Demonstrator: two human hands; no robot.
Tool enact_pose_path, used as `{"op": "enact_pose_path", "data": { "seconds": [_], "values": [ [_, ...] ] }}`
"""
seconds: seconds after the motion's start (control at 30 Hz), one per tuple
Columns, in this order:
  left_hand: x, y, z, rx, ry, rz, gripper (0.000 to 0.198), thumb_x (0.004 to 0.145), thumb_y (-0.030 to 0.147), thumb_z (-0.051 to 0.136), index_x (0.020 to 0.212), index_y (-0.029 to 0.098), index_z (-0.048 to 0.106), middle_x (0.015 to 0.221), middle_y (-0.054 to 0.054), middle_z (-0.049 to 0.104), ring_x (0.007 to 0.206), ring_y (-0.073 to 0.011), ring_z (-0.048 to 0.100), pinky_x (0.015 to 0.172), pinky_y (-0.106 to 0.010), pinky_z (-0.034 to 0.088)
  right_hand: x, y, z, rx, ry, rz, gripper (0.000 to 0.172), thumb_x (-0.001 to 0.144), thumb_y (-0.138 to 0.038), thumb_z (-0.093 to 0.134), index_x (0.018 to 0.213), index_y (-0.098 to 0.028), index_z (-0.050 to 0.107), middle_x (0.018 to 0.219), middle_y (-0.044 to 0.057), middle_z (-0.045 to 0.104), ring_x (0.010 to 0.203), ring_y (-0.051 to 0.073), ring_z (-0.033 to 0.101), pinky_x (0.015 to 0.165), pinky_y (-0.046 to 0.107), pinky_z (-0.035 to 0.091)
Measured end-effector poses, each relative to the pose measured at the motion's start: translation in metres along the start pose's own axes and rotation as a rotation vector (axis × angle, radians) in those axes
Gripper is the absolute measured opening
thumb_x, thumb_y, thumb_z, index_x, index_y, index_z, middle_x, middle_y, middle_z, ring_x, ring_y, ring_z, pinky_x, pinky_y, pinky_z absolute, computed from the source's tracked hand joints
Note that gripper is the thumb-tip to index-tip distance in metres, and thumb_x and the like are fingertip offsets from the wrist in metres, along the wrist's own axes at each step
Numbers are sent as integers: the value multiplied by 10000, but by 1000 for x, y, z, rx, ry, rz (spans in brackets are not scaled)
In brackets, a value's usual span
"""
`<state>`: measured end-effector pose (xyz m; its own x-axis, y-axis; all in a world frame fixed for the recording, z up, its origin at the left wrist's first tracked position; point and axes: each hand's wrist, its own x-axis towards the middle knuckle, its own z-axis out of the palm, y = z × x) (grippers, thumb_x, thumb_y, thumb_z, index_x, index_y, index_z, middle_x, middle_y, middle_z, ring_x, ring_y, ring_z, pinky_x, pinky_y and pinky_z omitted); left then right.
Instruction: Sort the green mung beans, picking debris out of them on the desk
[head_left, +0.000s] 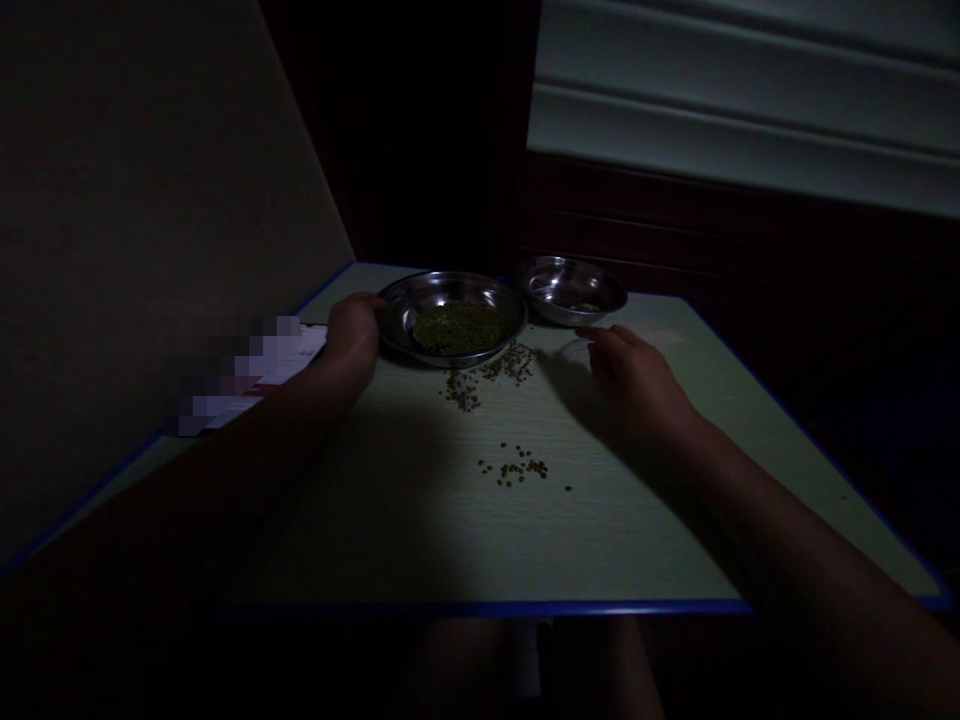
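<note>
My left hand [355, 335] is closed on the left rim of a shiny metal bowl [399, 335]. Small green beans [459, 328], which look like mung beans, cover its bottom. To the right, just above the table, my right hand [634, 375] has its fingers pinched together. A faint, clear curved object [574, 347] shows at its fingertips; its kind is too dim to tell. Between the hands lie a patch of mixed beans and pale grains [514, 363] and a smaller clump [462, 390]. Nearer to me are several loose beans [517, 468].
A second metal bowl [571, 290] stands behind my right hand with a little something at its bottom. On the left, a phone [289, 360] lies partly behind my left forearm. The pale table [637, 540] has a blue edge, and a wall [187, 150] borders its left side.
</note>
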<state>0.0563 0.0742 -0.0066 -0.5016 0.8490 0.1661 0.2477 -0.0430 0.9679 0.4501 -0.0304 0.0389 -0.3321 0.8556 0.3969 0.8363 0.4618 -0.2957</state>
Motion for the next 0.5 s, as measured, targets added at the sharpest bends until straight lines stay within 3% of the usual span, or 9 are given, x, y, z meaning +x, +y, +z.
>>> {"op": "enact_pose_path", "data": {
  "seconds": [0.1,0.3,0.5],
  "values": [
    [-5,9,1,-69,47,-110,237,653,363,789,832,302,646,1068,-133,804,1332,-458,766,1193,-597,659,-6,-19,3,-24,-84,-33,615,1138,-170,573,1718,-113,771,1370,264,871,1070,373,867,978,503,700],
    [-11,18,2,-76,41,-127,205,695,324,818,803,307,645,1074,-117,813,1345,-434,786,1218,-565,671,-5,-30,8,-137,-144,-78,757,1096,-74,535,1839,-133,668,1500,272,855,1131,369,872,924,466,709],
    [-14,22,1,-80,57,-131,184,662,257,772,790,305,648,1098,-109,827,1383,-438,791,1341,-582,617,1,-36,12,-245,-198,-127,747,1086,1,521,1783,-165,734,1519,234,893,1194,337,887,939,408,698]
  ]
}}
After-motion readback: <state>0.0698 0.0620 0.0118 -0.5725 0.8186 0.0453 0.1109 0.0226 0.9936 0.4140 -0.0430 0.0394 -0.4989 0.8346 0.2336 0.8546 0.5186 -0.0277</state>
